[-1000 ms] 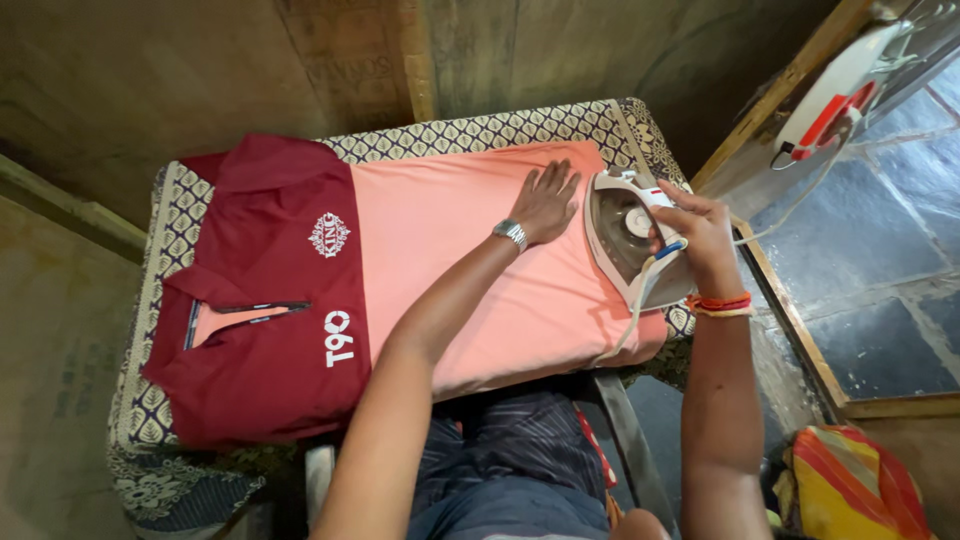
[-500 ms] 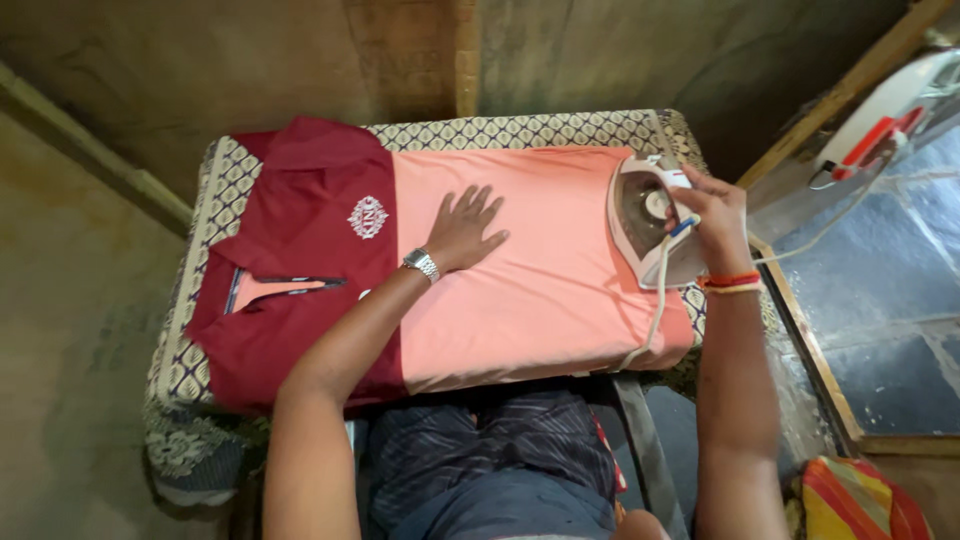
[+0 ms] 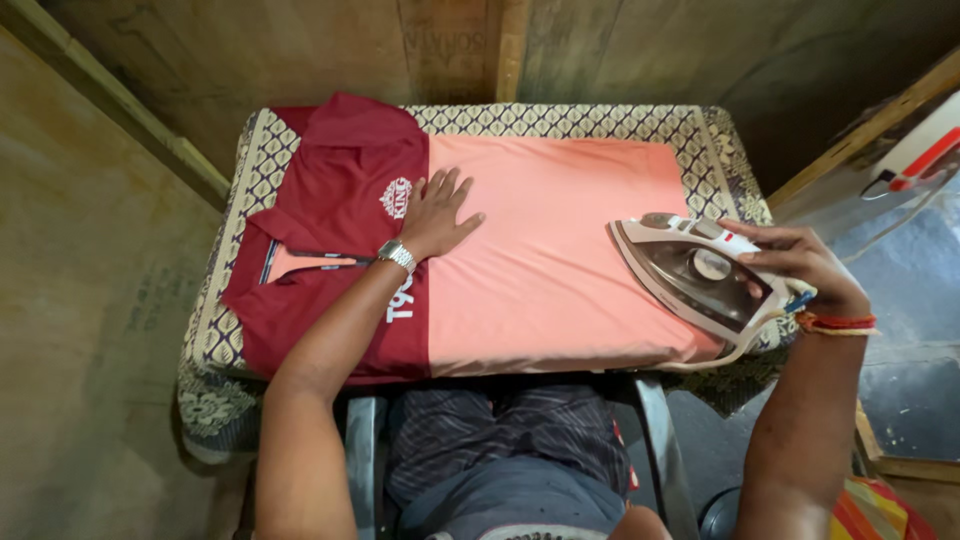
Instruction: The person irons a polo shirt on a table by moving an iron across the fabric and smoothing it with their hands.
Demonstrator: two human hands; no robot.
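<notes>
My left hand point(image 3: 440, 212) lies flat and open on the shirt point(image 3: 540, 260), fingers spread, palm pressing down right where the dark red top part meets the salmon-pink lower part. It grips nothing; it only rests on the cloth. A metal watch point(image 3: 397, 254) sits on that wrist, just over the red fabric.

My right hand point(image 3: 795, 262) is closed around the handle of the iron point(image 3: 695, 275), fingers curled over the top of it. The iron is white with a dark body and a round dial in the middle, and it rests on the pink part of the shirt near the right end of the bench point(image 3: 590, 120), its pointed nose aimed to the left and a little away from me. Red and orange threads point(image 3: 835, 321) circle my right wrist. The iron's pale cord point(image 3: 735, 350) loops off the near right edge of the shirt.

The shirt lies spread flat across the bench, collar to the left and hem to the right. The red part carries a small white badge just beside my left fingers, and the collar opening shows a strip of pink. Under the shirt, the bench is covered with a patterned cloth in cream and dark blue, visible along the far edge and both ends. My two hands are well apart, with bare pink fabric between them. I sit close to the near edge of the bench, my knees under it.
</notes>
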